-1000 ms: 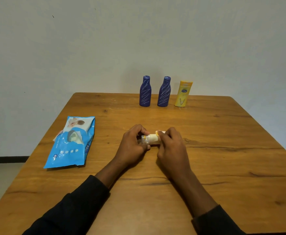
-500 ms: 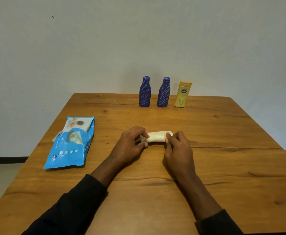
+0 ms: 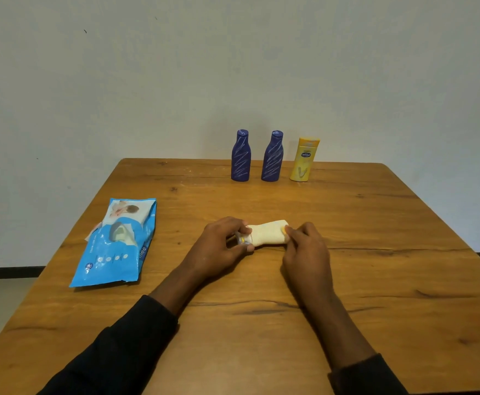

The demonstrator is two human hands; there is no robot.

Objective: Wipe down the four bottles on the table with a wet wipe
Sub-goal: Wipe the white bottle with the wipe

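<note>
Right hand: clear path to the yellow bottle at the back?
Probably yes. Only bare table lies between the right hand and the yellow bottle, and the blue bottles stand to its left. But the hand is pinching the wrapped bottle, so it would have to let go first.

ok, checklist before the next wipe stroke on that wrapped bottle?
1. Left hand grip on the held bottle: ok, fingers curled round its cap end.
2. Right hand grip: ok, fingertips pinch the wipe at the other end.
3. Wipe coverage: ok, wrapped round the body; cap end bare.
4. Held bottle resting on the table: cannot tell; it lies sideways, low.
5. Left blue bottle, right blue bottle, yellow bottle: ok, upright at the far edge, apart from the hands.
6. Those three already wiped: cannot tell.
</note>
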